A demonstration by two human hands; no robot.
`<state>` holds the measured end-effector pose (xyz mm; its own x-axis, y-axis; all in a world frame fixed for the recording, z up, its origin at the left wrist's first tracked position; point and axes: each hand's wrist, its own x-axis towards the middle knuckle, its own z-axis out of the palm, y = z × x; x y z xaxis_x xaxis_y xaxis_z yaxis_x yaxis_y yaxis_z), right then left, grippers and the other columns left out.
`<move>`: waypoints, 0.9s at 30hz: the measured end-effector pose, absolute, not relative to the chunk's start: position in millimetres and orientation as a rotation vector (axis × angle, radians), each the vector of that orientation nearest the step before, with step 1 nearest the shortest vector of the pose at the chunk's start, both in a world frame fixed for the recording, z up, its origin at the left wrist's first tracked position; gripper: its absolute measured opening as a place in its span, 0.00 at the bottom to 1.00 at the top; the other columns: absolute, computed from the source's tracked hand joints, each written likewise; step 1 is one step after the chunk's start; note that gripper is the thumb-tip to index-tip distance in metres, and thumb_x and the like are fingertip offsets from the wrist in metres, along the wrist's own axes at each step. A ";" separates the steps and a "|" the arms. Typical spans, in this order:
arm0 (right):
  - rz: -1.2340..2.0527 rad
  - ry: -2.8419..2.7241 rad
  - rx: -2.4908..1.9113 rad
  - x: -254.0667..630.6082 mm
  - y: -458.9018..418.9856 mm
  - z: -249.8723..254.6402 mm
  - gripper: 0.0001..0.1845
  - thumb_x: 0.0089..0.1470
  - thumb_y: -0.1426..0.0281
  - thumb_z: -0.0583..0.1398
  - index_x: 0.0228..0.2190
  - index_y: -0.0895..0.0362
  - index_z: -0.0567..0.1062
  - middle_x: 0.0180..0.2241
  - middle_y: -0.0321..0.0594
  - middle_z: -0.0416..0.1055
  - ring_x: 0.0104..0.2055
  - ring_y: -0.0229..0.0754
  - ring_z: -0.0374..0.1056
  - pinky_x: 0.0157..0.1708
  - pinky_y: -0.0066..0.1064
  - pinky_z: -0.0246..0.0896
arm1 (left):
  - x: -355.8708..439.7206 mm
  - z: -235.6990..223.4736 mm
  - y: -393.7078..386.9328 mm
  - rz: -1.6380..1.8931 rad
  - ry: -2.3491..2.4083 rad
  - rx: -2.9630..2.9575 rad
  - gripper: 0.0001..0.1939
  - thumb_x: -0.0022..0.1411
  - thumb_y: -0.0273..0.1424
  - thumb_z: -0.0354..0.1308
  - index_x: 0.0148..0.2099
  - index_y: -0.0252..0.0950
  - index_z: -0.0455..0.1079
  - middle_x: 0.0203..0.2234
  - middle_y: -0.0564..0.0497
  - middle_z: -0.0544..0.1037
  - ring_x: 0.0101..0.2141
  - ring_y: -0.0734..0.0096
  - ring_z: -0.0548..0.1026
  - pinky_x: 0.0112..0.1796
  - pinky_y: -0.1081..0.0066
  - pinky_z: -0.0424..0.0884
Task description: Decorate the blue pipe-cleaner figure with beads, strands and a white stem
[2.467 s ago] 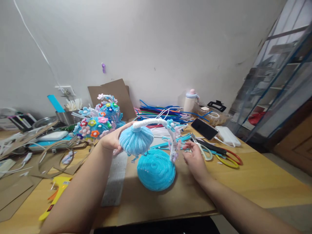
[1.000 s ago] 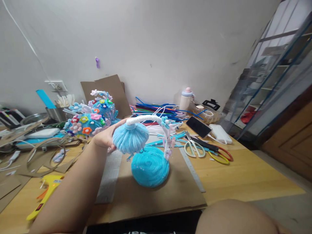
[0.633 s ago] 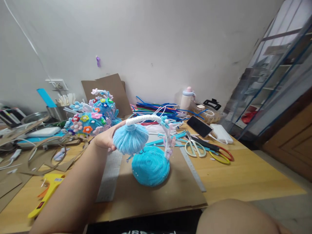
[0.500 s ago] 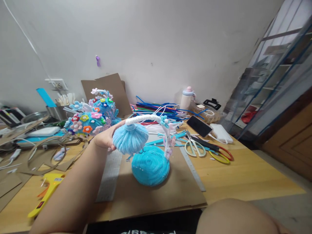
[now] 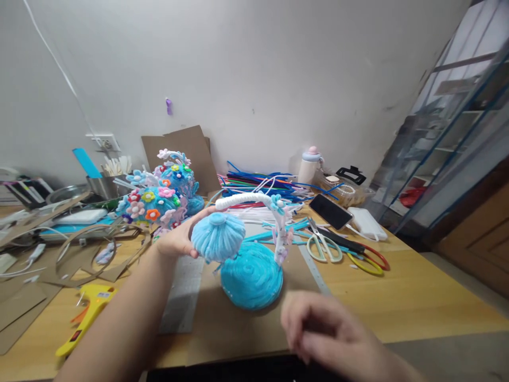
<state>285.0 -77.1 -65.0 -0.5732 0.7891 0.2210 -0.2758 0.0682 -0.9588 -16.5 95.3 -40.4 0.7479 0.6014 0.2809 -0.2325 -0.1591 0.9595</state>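
My left hand (image 5: 182, 239) is closed on the rim of a light blue pleated shade (image 5: 218, 237) made of fuzzy pipe cleaners. The shade tilts below the free end of a white wrapped arch (image 5: 243, 200). That arch rises from a round turquoise coiled base (image 5: 252, 276) and carries a blue flower (image 5: 277, 203) and pale pink blossoms (image 5: 283, 245). Over the cardboard's lower right part hovers my right hand (image 5: 324, 323), blurred, its fingers curled in with nothing visible in them. My left fingertips are partly hidden behind the shade.
Scissors (image 5: 323, 244) and pliers (image 5: 369, 261) lie right of the cardboard mat (image 5: 222, 339), near a phone (image 5: 331, 211). A yellow glue gun (image 5: 88, 313) lies at left. Behind are flower-covered pieces (image 5: 151, 204), pipe cleaners (image 5: 254, 183) and a bottle (image 5: 309, 168).
My right hand has come up into view at the lower right, fingers curled. The shade in my left hand has tipped so its top shows more. The view has shifted slightly left.
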 end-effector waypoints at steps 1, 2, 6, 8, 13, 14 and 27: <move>1.599 -1.339 -0.692 287.9 -70.9 -75.7 0.06 0.58 0.69 0.61 0.35 0.46 0.78 0.32 0.32 0.72 0.32 0.35 0.69 0.31 0.27 0.64 | -17.0 -47.4 89.5 0.751 0.315 1.542 0.53 0.37 0.42 0.76 0.65 0.43 0.59 0.58 0.42 0.68 0.58 0.44 0.66 0.55 0.56 0.63; 1.562 -1.155 -0.832 290.2 -66.3 -87.3 0.06 0.55 0.67 0.63 0.36 0.46 0.78 0.34 0.32 0.73 0.34 0.36 0.70 0.33 0.27 0.65 | -17.3 -55.4 83.4 0.771 0.311 1.494 0.53 0.37 0.43 0.76 0.65 0.43 0.59 0.59 0.43 0.68 0.58 0.43 0.66 0.55 0.55 0.63; 1.632 -0.627 -0.972 293.0 -61.7 -123.8 0.21 0.47 0.61 0.68 0.44 0.50 0.76 0.54 0.41 0.70 0.60 0.49 0.62 0.57 0.39 0.59 | -17.0 -88.1 64.1 0.866 0.338 1.259 0.49 0.41 0.46 0.73 0.64 0.46 0.59 0.60 0.44 0.68 0.59 0.44 0.65 0.55 0.54 0.63; 1.727 -0.483 -0.910 290.8 -63.1 -131.0 0.26 0.44 0.60 0.70 0.47 0.50 0.75 0.60 0.43 0.66 0.63 0.52 0.59 0.60 0.43 0.56 | -15.5 -99.4 61.1 0.901 0.384 1.194 0.46 0.43 0.43 0.73 0.63 0.45 0.61 0.60 0.43 0.68 0.58 0.46 0.67 0.55 0.55 0.64; 1.795 -0.368 -0.856 283.2 -57.7 -132.4 0.32 0.46 0.57 0.68 0.53 0.47 0.70 0.63 0.43 0.62 0.65 0.52 0.56 0.61 0.46 0.55 | -10.2 -108.2 63.9 0.827 0.373 1.088 0.46 0.43 0.39 0.74 0.64 0.44 0.61 0.60 0.41 0.68 0.58 0.47 0.68 0.54 0.58 0.66; 1.803 -0.371 -0.856 282.6 -54.5 -130.7 0.33 0.47 0.56 0.68 0.54 0.47 0.69 0.63 0.43 0.62 0.65 0.52 0.56 0.61 0.46 0.55 | -10.0 -108.2 63.5 0.808 0.361 1.080 0.47 0.42 0.38 0.74 0.64 0.44 0.60 0.60 0.41 0.68 0.58 0.46 0.67 0.54 0.57 0.65; 1.875 -0.587 -0.980 277.0 38.6 -102.2 0.29 0.62 0.56 0.55 0.60 0.53 0.61 0.58 0.45 0.69 0.60 0.44 0.65 0.63 0.43 0.50 | -26.6 -123.4 24.8 0.865 0.431 1.050 0.51 0.37 0.44 0.75 0.64 0.58 0.59 0.63 0.50 0.65 0.62 0.36 0.60 0.58 0.42 0.58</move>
